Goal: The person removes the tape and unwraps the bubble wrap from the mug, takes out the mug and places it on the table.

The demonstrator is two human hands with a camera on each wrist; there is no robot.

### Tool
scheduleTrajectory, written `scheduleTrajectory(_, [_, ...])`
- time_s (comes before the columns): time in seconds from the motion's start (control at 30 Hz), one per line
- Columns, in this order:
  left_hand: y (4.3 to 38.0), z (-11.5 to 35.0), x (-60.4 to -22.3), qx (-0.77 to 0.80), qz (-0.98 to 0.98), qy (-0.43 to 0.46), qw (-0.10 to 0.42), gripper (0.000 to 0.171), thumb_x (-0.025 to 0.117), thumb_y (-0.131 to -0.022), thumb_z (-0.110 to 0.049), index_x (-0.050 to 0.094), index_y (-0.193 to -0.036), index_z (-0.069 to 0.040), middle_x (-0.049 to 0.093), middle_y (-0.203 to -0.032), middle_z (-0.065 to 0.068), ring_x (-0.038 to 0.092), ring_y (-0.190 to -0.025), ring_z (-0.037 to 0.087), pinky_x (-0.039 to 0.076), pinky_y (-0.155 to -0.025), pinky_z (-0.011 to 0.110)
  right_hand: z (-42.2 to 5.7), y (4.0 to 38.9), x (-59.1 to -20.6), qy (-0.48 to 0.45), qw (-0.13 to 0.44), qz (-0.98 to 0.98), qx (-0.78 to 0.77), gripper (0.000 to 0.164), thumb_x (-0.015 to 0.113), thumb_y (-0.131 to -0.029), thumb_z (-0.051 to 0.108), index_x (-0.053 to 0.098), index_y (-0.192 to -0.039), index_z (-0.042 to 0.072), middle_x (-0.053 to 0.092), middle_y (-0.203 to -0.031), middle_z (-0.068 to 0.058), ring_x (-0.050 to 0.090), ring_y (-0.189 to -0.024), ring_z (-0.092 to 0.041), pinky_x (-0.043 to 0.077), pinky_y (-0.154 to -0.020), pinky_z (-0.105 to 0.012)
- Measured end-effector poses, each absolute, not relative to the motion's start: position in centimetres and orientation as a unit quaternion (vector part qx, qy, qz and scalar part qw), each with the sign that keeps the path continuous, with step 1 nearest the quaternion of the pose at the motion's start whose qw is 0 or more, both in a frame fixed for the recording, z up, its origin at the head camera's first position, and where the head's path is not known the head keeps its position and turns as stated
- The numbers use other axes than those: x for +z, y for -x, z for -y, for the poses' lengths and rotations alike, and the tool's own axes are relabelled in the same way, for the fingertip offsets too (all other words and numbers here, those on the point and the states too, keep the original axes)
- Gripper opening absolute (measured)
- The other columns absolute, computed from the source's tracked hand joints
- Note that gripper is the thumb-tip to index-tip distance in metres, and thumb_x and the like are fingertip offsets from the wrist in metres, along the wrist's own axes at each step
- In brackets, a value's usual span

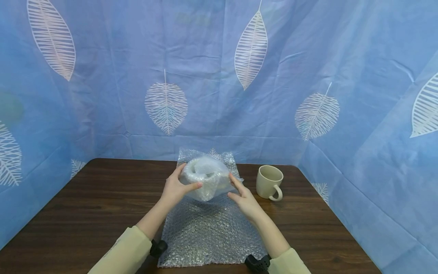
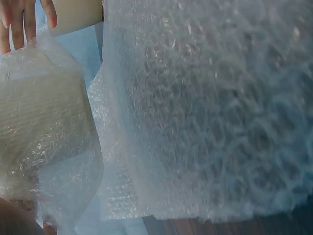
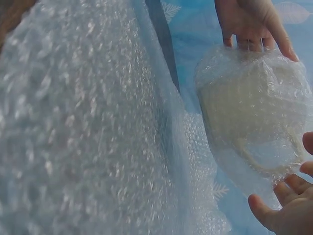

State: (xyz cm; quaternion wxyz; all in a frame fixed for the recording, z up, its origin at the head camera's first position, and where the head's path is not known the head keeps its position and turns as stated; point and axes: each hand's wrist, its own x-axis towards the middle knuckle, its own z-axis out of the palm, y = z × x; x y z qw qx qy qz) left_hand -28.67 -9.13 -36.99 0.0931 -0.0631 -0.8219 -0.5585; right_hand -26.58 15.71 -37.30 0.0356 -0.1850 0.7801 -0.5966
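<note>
A cream mug wrapped in bubble wrap (image 1: pixel 210 180) is between my two hands, over a flat bubble wrap sheet (image 1: pixel 212 236). Through the film in the right wrist view, the wrapped mug (image 3: pixel 254 110) shows its pale body and handle. My left hand (image 1: pixel 174 189) grips its left side, thumb in front and fingers round the back. On the other side, my right hand (image 1: pixel 246 201) touches the wrapping with nearly straight fingertips, the thumb held apart. The left wrist view shows the right hand (image 2: pixel 22 22) with extended fingers against the film.
An unwrapped cream mug (image 1: pixel 268 183) stands upright at the back right of the dark wooden table (image 1: pixel 102 201), its handle facing front right. Blue leaf-print cloth (image 1: pixel 205 76) hangs behind the table and along both sides. The sheet reaches from the table's back towards its front edge.
</note>
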Motion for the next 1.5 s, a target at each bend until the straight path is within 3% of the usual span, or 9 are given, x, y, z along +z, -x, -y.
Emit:
scheduleTrajectory(0.27, [29.1,8.4,-37.7,-0.549,0.828,0.060,0.098,0.101,0.086,-0.068,-0.044,0.034,-0.150,-0.014,0.037,-0.148,0.017,0.030,-0.134,0.043,0.035,-0.096,0.063,-16.5,26.4,-37.7,0.177,0.040,-0.784,-0.594,0.063,0.045,-0.100,0.002,0.018,-0.155,0.015,0.015,-0.158,-0.010,0.011,-0.143,-0.032,0.019,-0.105,-0.063])
scheduleTrajectory(0.73, [29.2,7.2,-38.1,-0.560,0.821,0.069,0.087,0.101,0.087,-0.068,-0.040,0.034,-0.149,-0.012,0.038,-0.147,0.017,0.037,-0.131,0.040,0.037,-0.097,0.060,-17.8,26.7,-38.5,0.164,0.048,-0.790,-0.588,0.064,0.045,-0.100,0.003,0.016,-0.155,0.016,0.014,-0.158,-0.009,0.012,-0.143,-0.032,0.019,-0.108,-0.060])
scheduleTrajectory(0.9, [29.3,7.0,-38.3,-0.545,0.832,0.065,0.082,0.103,0.086,-0.067,-0.046,0.034,-0.150,-0.013,0.037,-0.148,0.015,0.036,-0.132,0.040,0.036,-0.096,0.062,-18.1,26.8,-38.8,0.160,0.054,-0.790,-0.589,0.064,0.045,-0.100,0.003,0.015,-0.155,0.016,0.011,-0.159,-0.009,0.011,-0.143,-0.032,0.019,-0.108,-0.058])
scheduleTrajectory(1.5, [29.8,7.0,-39.2,-0.557,0.823,0.081,0.073,0.101,0.087,-0.069,-0.037,0.033,-0.149,-0.008,0.036,-0.148,0.018,0.034,-0.133,0.041,0.036,-0.098,0.060,-18.3,27.0,-39.2,0.154,0.069,-0.793,-0.586,0.062,0.045,-0.100,0.003,0.017,-0.154,0.011,0.014,-0.158,-0.012,0.013,-0.143,-0.034,0.021,-0.108,-0.059])
